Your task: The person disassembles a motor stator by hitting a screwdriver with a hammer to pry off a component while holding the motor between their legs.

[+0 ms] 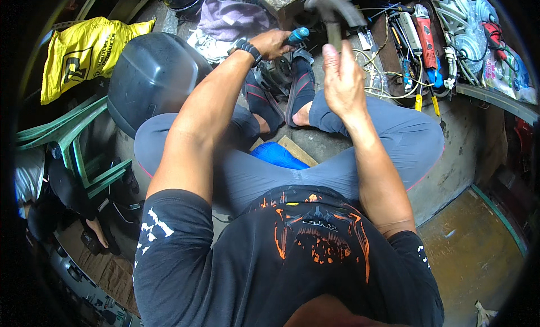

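Observation:
My left hand, with a dark watch on its wrist, is closed round a blue-handled screwdriver; the shaft is hard to make out. In my right hand is a raised hammer, its handle gripped and its curved metal head slightly blurred above and to the right of the screwdriver. Below the two tools, a dark metal part sits on the floor between my feet, partly hidden.
A black rounded case stands at left beside a yellow bag. Cloths lie ahead. To the right are a red angle grinder, cables and bagged parts. A blue cushion lies between my legs. Another person is at far left.

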{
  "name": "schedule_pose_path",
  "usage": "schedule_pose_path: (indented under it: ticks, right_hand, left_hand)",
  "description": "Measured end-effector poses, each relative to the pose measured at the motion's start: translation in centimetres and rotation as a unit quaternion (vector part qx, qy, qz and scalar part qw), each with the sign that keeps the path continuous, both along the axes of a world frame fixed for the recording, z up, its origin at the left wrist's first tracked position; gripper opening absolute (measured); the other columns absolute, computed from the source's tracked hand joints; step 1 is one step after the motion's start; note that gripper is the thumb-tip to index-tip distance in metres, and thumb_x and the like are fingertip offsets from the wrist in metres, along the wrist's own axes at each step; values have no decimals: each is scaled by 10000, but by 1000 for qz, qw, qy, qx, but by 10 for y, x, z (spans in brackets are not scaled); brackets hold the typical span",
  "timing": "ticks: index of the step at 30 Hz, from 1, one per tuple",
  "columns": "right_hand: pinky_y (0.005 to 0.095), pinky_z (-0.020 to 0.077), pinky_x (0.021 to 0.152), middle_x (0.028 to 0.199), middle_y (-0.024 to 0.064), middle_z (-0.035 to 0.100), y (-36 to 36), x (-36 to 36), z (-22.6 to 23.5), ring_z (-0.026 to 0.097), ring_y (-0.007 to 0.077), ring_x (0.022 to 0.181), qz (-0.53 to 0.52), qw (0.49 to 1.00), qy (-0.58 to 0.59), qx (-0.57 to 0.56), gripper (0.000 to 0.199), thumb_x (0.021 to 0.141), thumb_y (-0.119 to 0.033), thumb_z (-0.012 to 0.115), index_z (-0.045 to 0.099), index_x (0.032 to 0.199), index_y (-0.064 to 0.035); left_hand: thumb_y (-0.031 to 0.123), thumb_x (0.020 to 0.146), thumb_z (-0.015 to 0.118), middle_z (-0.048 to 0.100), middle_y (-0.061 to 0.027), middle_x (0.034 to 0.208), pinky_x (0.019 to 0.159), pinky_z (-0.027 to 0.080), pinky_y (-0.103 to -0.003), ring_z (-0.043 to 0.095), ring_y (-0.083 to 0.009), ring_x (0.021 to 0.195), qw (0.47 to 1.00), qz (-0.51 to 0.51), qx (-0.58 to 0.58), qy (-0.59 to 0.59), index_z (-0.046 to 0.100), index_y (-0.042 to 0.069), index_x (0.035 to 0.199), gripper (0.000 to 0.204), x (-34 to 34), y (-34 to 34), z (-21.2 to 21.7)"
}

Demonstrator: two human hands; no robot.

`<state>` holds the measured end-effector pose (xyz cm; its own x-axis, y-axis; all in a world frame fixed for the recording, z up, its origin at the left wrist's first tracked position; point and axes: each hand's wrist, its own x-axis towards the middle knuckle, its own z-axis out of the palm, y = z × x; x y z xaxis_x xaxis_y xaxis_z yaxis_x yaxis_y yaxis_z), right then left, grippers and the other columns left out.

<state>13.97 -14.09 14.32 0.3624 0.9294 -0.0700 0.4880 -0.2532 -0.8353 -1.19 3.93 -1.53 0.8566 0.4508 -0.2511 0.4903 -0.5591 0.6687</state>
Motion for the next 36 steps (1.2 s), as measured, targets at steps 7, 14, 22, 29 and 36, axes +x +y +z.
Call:
schedule_pose_path:
  ticks: [7, 14, 22, 29, 36]
  right_hand:
    - [354, 480, 558, 742, 79, 610, -5, 17, -52, 609, 191, 633, -9, 997, -41, -59, 381, 1036, -417, 483, 566, 1041, -45]
    - [243, 392, 470, 742, 42, 521, -19, 3, -21, 488, 73, 578, -83, 890, 267, 360, 338, 1045, -357, 485, 506, 1087, -22]
    - [306, 450, 497, 710, 86, 591, -15, 17, 10, 558, 133, 571, -38, 988, 146, -21, 361, 1038, -363, 499, 518, 1035, -3]
    - [517, 472, 626, 800, 278, 626, -9, -8, -13, 624, 486, 732, 27, 998, -18, 59, 337, 1029, -322, 489, 512, 1009, 13]
    - [538, 451, 600, 718, 302, 594, 5, -4, 35, 634, 504, 742, 53, 998, 40, -3, 388, 1042, -339, 475, 494, 1160, 30]
  left_hand:
    - [261, 925, 648, 690, -227, 997, 832, 509, -460, 660, -397, 953, 1000, 12, -17, 16, 602, 50, 1159, 318, 5, -4, -1]
    - [260, 912, 657, 686, -227, 972, 807, 515, -461, 662, -400, 922, 1000, 12, 12, 4, 603, 44, 1127, 309, 4, -1, -4]
    - [154, 901, 640, 695, -208, 1021, 871, 517, -422, 673, -344, 964, 997, 68, -26, -33, 615, 37, 1137, 265, -21, -4, -20]
    - [112, 892, 625, 708, -176, 1031, 899, 511, -410, 670, -314, 1008, 995, 90, -38, -26, 623, 47, 1147, 263, -18, -14, -4]
    - [10, 905, 527, 715, -115, 1062, 941, 504, -373, 664, -198, 1032, 980, 160, -88, -76, 640, 49, 1155, 277, -53, -17, -15]
